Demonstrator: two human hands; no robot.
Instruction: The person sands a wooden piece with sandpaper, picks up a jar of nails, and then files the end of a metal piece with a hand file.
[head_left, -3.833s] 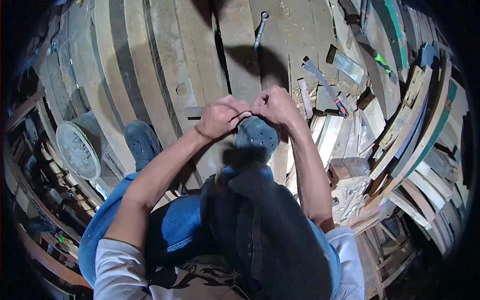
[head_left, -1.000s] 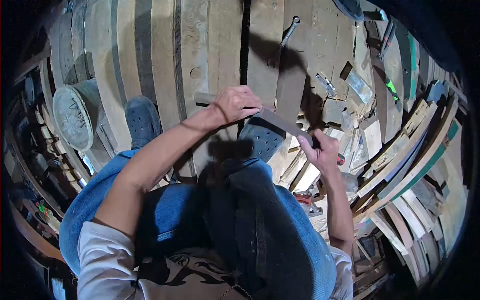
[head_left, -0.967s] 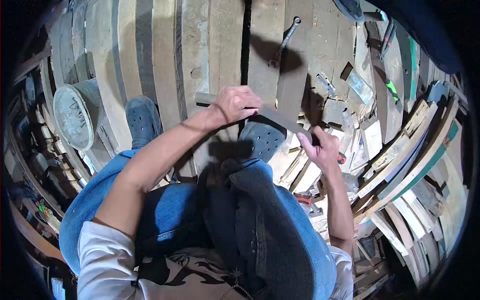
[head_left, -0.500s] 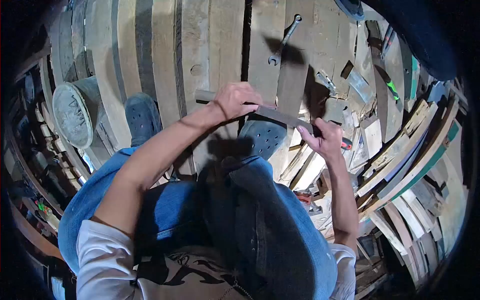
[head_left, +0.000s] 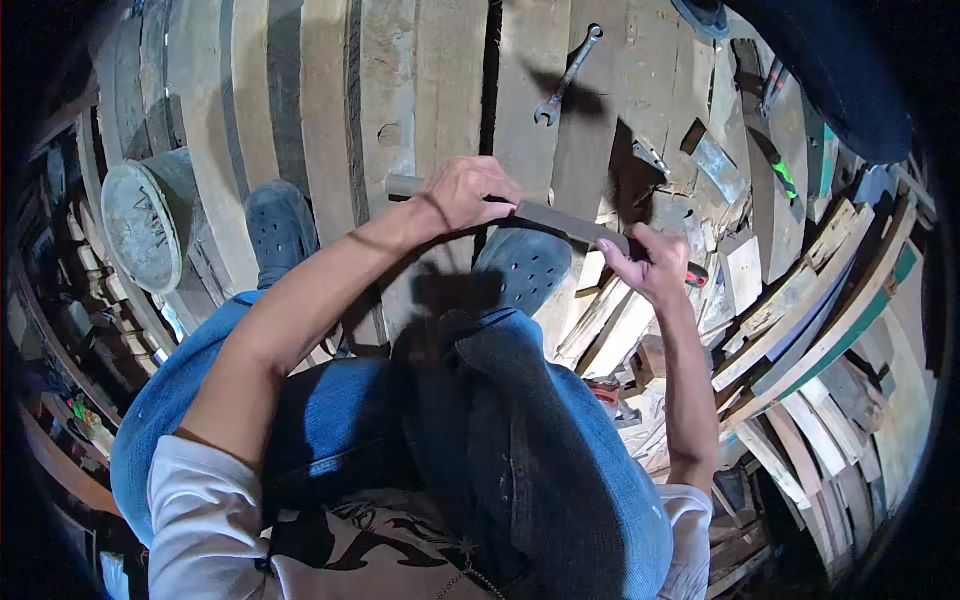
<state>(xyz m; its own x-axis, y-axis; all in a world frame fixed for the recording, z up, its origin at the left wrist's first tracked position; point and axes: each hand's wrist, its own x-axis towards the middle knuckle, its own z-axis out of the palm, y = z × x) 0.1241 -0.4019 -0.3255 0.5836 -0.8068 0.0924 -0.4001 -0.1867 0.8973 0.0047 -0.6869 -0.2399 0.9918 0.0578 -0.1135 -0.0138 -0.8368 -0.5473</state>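
Observation:
My right hand [head_left: 655,265] is closed round the black-and-red handle [head_left: 697,275] of a flat file. The dark file [head_left: 572,222] slants up leftward from that fist to the fingers of my left hand [head_left: 470,192]. My left hand is closed, its thumb reaching toward the file. A grey bar-like piece [head_left: 405,187] sticks out on the left side of this hand; its middle is hidden under the palm. Both hands are above my clog-shod foot [head_left: 522,268], between my bent knees.
A combination wrench [head_left: 570,75] lies on the wooden planks [head_left: 450,90] ahead. At the left stands a bucket [head_left: 145,228]. A green-handled tool [head_left: 785,178] and a metal blade-like piece [head_left: 718,170] are at the upper right. Stacked wood strips [head_left: 820,320] crowd the right side.
The file has tilted and shifted slightly upward and right with my right hand. My left hand keeps nearly the same place and grip. The view has shifted a little.

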